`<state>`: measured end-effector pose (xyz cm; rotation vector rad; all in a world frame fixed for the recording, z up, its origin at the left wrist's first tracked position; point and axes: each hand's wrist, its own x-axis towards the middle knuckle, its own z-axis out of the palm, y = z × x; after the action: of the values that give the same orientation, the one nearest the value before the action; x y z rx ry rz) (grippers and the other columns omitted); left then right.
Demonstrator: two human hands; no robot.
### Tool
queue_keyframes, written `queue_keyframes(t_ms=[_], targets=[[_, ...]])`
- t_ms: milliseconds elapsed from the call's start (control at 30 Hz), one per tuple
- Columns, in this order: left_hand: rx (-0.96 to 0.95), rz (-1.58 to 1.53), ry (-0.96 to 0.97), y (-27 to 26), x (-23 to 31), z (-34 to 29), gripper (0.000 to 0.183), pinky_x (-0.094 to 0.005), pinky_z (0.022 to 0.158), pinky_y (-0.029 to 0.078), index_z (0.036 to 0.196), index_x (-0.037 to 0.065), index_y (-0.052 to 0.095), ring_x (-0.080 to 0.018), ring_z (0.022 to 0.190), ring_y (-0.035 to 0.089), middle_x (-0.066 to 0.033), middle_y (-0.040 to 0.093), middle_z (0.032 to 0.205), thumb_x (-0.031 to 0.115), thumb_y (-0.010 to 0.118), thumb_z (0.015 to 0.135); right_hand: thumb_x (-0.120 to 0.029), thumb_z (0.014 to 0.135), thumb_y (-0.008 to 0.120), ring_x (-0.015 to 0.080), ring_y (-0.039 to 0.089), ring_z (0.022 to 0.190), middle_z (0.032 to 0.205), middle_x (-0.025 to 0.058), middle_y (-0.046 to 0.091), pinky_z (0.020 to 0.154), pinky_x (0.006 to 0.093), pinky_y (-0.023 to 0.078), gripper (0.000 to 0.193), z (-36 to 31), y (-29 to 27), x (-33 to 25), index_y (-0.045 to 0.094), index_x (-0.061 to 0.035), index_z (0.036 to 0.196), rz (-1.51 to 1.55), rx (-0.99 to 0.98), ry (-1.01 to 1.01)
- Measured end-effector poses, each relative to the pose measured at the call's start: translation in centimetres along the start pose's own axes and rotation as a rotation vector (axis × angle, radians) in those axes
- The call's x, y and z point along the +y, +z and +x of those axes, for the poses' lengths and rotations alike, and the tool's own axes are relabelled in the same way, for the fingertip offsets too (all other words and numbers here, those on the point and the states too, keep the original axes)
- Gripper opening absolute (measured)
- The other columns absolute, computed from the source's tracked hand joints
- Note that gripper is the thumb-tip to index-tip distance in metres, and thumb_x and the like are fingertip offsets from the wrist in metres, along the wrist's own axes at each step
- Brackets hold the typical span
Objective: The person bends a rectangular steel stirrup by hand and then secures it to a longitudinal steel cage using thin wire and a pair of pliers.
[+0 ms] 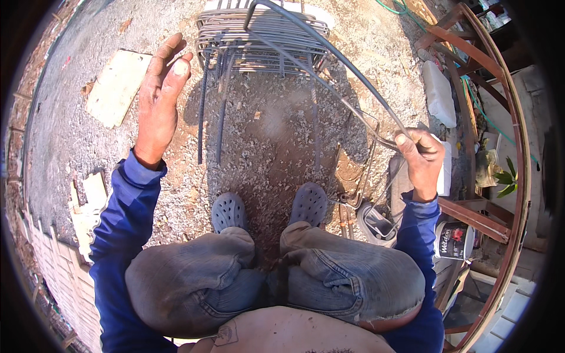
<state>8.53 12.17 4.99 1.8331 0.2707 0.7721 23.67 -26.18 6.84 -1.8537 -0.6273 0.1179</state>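
Note:
My left hand [160, 103] is raised over the gravel on the left, fingers stretched up and holding nothing. On the right, my right hand [421, 156] is closed around the near end of a bent steel rebar stirrup [355, 66]. Its long bars reach up and left to a hooked corner over the pile. At the top centre lies a stack of similar stirrups [218, 46]. Straight bars [202, 117] stick out from under that stack toward me. Another bent bar loop hangs or lies below the held one; whether they are joined, I cannot tell.
Gravel surrounds my clog-clad feet [309, 204]. A pale board [118, 88] lies at left. Sandals [376, 225] and a long-handled tool [346, 219] are at right. Beyond them stand a white block-like container [439, 94], a bucket [455, 241] and a rusty metal frame [521, 176].

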Motion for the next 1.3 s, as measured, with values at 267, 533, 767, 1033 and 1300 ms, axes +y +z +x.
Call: queue_keyframes(t_ms=[267, 533, 767, 1033, 1300], targets=[[-0.014, -0.258, -0.468, -3.0, -3.4, -4.6, 0.04, -0.0229, 0.046, 0.039, 0.087, 0.003, 0.063, -0.0071, 0.045, 0.043, 0.003, 0.045, 0.057, 0.04, 0.052, 0.097, -0.018, 0.087, 0.071, 0.0017, 0.049, 0.059, 0.075, -0.0031, 0.061, 0.048, 0.0183, 0.036, 0.022, 2.0, 5.5, -0.2, 0.066, -0.0012, 0.1, 0.233, -0.573, 0.437], [-0.204, -1.112, -0.273, -4.8, 0.9, -2.6, 0.066, -0.0459, 0.101, 0.041, 0.139, -0.008, 0.03, -0.0307, 0.109, 0.055, -0.0187, 0.058, 0.111, 0.044, 0.037, 0.099, -0.024, 0.094, 0.061, 0.0052, 0.045, 0.048, 0.065, -0.0015, 0.049, 0.038, 0.0231, 0.041, 0.027, -0.2, 9.9, 0.0, 0.06, -0.0002, 0.106, 0.699, -0.488, 0.439], [-0.552, -0.671, -0.468, 1.3, 2.3, -6.6, 0.063, -0.0316, 0.065, 0.052, 0.146, 0.002, 0.022, -0.0158, 0.068, 0.06, -0.0059, 0.053, 0.074, 0.026, 0.053, 0.097, -0.028, 0.097, 0.053, 0.0104, 0.05, 0.064, 0.07, -0.0003, 0.048, 0.071, 0.0343, 0.05, 0.029, -3.7, 13.7, 0.0, 0.053, -0.001, 0.107, 0.806, -0.376, 0.279], [-0.922, 0.041, -0.294, 1.4, 0.5, -9.1, 0.043, -0.0261, 0.055, 0.039, 0.139, 0.003, 0.044, -0.008, 0.059, 0.042, -0.0002, 0.047, 0.065, 0.015, 0.051, 0.098, -0.017, 0.09, 0.054, 0.018, 0.055, 0.064, 0.071, 0.0037, 0.055, 0.066, 0.0355, 0.046, 0.009, -4.6, 10.3, 4.8, 0.054, -0.0088, 0.087, 0.966, 0.085, 0.597], [-1.025, 0.444, -0.144, 3.4, -3.7, -2.6, 0.03, -0.0291, 0.066, 0.048, 0.116, 0.001, 0.063, -0.0159, 0.072, 0.06, -0.0102, 0.064, 0.079, 0.021, 0.057, 0.095, -0.006, 0.088, 0.055, 0.016, 0.064, 0.083, 0.09, 0.0058, 0.064, 0.067, 0.0294, 0.05, 0.011, -5.5, 11.3, 12.2, 0.056, -0.0072, 0.099, 0.601, 0.037, 0.947]])
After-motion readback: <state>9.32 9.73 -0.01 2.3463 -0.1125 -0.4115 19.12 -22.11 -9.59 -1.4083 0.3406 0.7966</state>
